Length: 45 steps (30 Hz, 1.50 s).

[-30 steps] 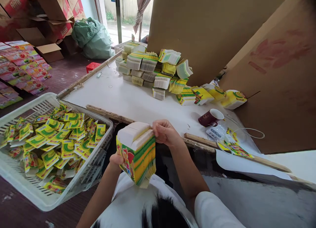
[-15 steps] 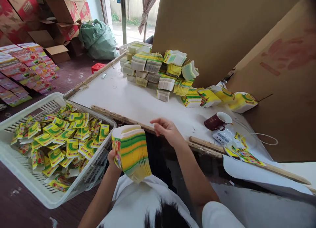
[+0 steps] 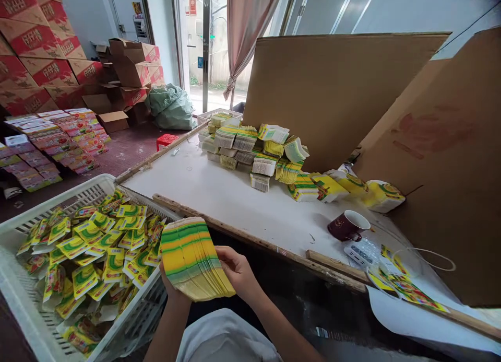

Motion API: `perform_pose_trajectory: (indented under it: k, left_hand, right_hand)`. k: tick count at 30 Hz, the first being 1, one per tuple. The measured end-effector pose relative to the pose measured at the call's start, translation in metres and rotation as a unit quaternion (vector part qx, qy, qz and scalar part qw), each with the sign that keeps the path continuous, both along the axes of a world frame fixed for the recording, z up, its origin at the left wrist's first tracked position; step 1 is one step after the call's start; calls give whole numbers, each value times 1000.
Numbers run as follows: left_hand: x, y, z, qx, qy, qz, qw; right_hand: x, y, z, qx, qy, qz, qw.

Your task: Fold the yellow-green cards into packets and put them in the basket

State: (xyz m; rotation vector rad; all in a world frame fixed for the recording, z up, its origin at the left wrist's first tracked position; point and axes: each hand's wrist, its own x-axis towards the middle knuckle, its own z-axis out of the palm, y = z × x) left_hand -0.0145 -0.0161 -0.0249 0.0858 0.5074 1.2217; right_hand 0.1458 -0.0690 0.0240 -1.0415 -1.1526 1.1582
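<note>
A thick stack of yellow and green printed packets (image 3: 193, 260) is held over my lap, its edges fanned toward me. My left hand (image 3: 172, 291) is wrapped round the left side and underside of the stack, with most of its fingers hidden behind it. At the stack's right edge, my right hand (image 3: 237, 272) is closed, thumb and fingers pressed on the packets there. Close by on the left stands a white plastic basket (image 3: 151, 294) heaped with loose yellow-green packets (image 3: 84, 278).
Piled packet stacks (image 3: 250, 148) lie at the back of the white table (image 3: 211, 195). Toward the right are a dark mug (image 3: 346, 226), a wooden strip (image 3: 336, 265) and cardboard panels (image 3: 332, 101). Cartons (image 3: 43, 43), a green sack (image 3: 170, 108) and a red stool (image 3: 167, 141) stand beyond.
My right hand has come in from the table edge to the stack's right side. The stack has shifted left and turned. The view has tilted upward.
</note>
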Motion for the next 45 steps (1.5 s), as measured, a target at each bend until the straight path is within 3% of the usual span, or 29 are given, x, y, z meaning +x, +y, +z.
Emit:
perform_pose_trajectory:
  k: [4, 10, 14, 17, 25, 28, 31, 35, 39, 43, 45]
  left_hand:
    - [9, -7, 21, -48, -14, 43, 998]
    - [22, -9, 51, -83, -45, -3, 996]
    - [23, -7, 54, -90, -56, -9, 994]
    - [22, -8, 52, -79, -55, -18, 995]
    - [30, -13, 48, -72, -50, -61, 994]
    - [30, -13, 48, -77, -38, -46, 995]
    - [29, -11, 49, -58, -5, 2, 998]
    - [25, -4, 50, -23, 37, 68, 997]
    - [16, 9, 45, -11, 61, 114, 992]
    - [6, 19, 31, 5, 135, 227, 965]
    - [3, 17, 24, 26, 178, 236, 955]
  right_hand:
    - [0, -3, -8, -10, 21, -13, 1000]
    - [-3, -21, -17, -66, 42, -54, 995]
    - [-3, -26, -20, -113, 55, -63, 990]
    - [-2, -21, -19, -106, 42, -70, 991]
    - [9, -15, -21, -71, -107, -105, 986]
    - [13, -17, -31, -73, -149, -75, 983]
    - [13, -21, -40, -133, -161, -22, 978]
    - [5, -34, -41, -210, -134, 106, 963]
    - [-3, -51, -29, -241, -57, 279, 928]
    - [2, -58, -4, -221, 34, 320, 920]
    - [8, -57, 13, -185, 83, 328, 923]
